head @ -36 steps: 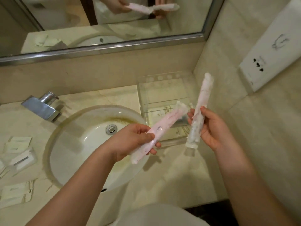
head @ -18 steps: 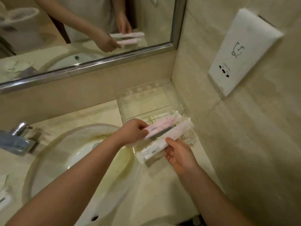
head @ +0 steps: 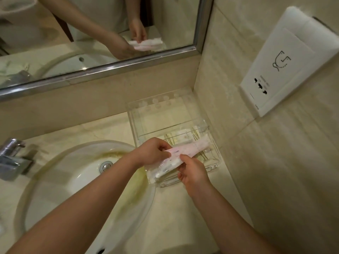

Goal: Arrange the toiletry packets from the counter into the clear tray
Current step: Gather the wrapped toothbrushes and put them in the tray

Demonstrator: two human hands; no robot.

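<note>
Nearest me, both forearms reach in from the bottom edge over the counter. The sink takes up the near-left, drain at its middle, w/ the tap at the far-left edge.

My right hand sits at the tray's near rim, thumb and fingers pinched on the near end of a white packet. My left hand, just left of it and slightly farther, is clamped on the left end of a pink packet. The two packets lie side by side, touching, angled from near-left to far-right across the tray's near half. Can't tell if they rest on the tray floor or are held just above it.

The tray is clear, in the counter's far-right corner against both walls. Inside, under the packets, I see flat packets w/ gold stripes. A clear divider crosses the tray; the far section looks bare, a row of round holes along its far rim.

Farther: mirror on the back wall, reflecting hands and packets. On the right wall, a white socket plate.
</note>
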